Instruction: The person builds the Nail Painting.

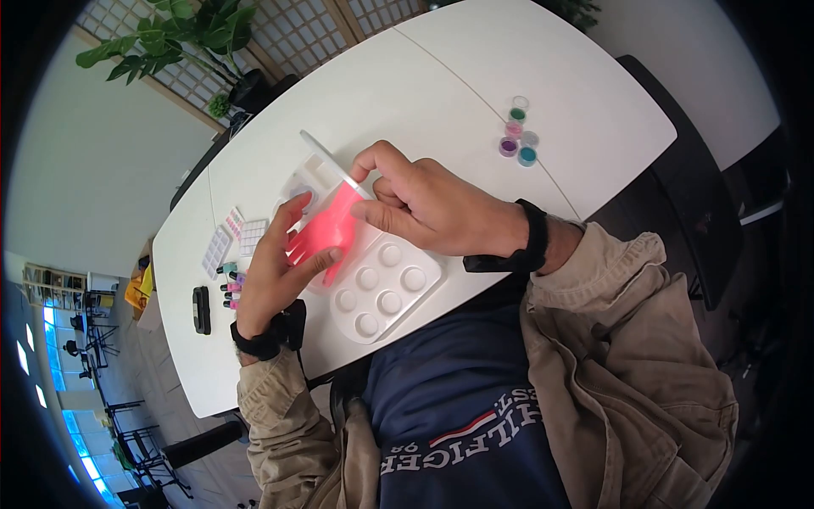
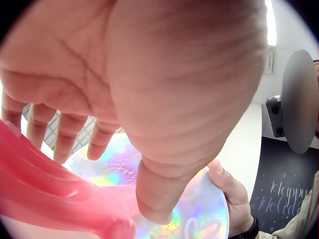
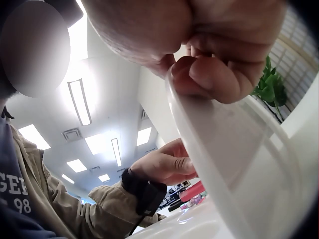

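Note:
A white kit tray (image 1: 348, 327) with round wells lies on the table in front of me. Its lid (image 1: 318, 157) stands tilted up, with an iridescent inner face (image 2: 199, 199) printed with hearts, stars and lettering. My right hand (image 1: 424, 199) pinches the lid's edge between thumb and fingers. A glossy pink hand-shaped piece (image 1: 331, 233) lies over the tray, against the lid. My left hand (image 1: 275, 267) is over this piece, fingers extended and thumb across its lower part. In the left wrist view, the left thumb overlaps the end of the pink piece (image 2: 75, 199).
Several nail polish bottles (image 1: 233, 288) and a black case (image 1: 201, 310) are at the left. Beside them lie sheets of small nail pieces (image 1: 219, 250). Small round pots (image 1: 509, 146) of coloured powder stand farther right on the white table (image 1: 458, 76).

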`<state>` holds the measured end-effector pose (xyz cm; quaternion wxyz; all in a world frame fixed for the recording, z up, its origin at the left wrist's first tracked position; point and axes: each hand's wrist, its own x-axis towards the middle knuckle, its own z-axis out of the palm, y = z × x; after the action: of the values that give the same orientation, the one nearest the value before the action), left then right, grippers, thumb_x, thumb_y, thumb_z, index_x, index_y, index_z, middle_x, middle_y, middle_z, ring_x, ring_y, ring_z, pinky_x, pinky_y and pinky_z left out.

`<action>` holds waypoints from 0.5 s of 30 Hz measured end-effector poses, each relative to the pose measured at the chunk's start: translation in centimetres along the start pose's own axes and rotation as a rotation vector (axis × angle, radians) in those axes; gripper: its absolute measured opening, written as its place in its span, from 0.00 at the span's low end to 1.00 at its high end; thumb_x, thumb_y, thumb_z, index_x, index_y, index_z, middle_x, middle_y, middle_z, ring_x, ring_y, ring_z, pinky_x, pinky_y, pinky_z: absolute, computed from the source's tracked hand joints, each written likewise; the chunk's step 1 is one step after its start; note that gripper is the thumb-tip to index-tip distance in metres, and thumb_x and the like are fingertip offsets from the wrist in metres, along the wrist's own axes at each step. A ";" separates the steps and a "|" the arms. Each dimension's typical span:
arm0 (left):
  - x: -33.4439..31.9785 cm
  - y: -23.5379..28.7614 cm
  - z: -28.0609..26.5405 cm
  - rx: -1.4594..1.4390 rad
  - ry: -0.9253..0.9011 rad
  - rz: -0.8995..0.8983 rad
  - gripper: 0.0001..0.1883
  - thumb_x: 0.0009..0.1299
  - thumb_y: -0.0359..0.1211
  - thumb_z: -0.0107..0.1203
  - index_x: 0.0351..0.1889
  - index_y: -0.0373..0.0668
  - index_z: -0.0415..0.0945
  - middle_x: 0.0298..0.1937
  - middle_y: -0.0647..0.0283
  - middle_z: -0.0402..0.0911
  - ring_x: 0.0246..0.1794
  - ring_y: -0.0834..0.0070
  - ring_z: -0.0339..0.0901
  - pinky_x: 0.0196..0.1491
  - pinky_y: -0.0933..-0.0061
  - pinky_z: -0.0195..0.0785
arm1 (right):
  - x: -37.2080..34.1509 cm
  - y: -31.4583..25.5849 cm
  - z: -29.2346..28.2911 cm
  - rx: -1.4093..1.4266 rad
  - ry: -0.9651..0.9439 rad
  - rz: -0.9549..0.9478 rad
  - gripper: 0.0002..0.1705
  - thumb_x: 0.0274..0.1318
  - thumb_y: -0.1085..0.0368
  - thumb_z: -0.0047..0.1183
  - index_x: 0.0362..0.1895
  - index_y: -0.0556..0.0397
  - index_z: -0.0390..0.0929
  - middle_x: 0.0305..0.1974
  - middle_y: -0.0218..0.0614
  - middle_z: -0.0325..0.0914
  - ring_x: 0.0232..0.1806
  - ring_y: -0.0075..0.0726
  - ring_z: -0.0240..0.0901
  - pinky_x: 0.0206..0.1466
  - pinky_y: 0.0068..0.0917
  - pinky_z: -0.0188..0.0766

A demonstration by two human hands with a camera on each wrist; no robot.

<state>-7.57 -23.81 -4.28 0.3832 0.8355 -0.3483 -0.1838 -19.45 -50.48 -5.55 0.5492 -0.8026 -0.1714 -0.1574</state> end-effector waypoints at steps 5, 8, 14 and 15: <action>0.1 2.2 0.2 -0.009 0.143 0.148 0.45 0.78 0.42 0.73 0.87 0.42 0.61 0.85 0.51 0.70 0.86 0.52 0.66 0.83 0.46 0.63 | 0.0 -0.3 -0.2 -0.030 -0.053 0.036 0.35 0.83 0.60 0.57 0.82 0.58 0.58 0.19 0.35 0.66 0.19 0.35 0.62 0.30 0.36 0.62; 0.8 3.4 0.1 -0.082 0.211 0.286 0.41 0.83 0.43 0.66 0.89 0.44 0.60 0.87 0.53 0.67 0.87 0.52 0.64 0.84 0.46 0.62 | -0.1 -0.8 -0.3 -0.063 -0.066 0.055 0.42 0.81 0.61 0.58 0.88 0.56 0.54 0.21 0.39 0.70 0.21 0.39 0.69 0.31 0.37 0.68; 2.6 4.8 0.8 0.024 0.226 0.443 0.33 0.87 0.42 0.61 0.87 0.50 0.67 0.91 0.53 0.62 0.90 0.53 0.61 0.85 0.48 0.60 | -0.1 -0.8 -0.1 -0.153 -0.063 0.007 0.43 0.78 0.63 0.61 0.89 0.55 0.57 0.26 0.45 0.77 0.25 0.49 0.79 0.36 0.40 0.76; 2.9 4.8 0.9 0.055 0.209 0.457 0.32 0.86 0.42 0.61 0.87 0.49 0.68 0.91 0.53 0.63 0.90 0.52 0.60 0.85 0.48 0.59 | -0.2 -0.5 0.1 -0.171 -0.047 -0.023 0.43 0.78 0.64 0.61 0.89 0.55 0.57 0.27 0.46 0.78 0.25 0.51 0.79 0.36 0.41 0.77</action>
<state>-8.19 -28.59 -1.25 0.4260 0.7595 -0.4916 0.0044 -19.87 -50.21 -5.29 0.4728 -0.8480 -0.1793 -0.1587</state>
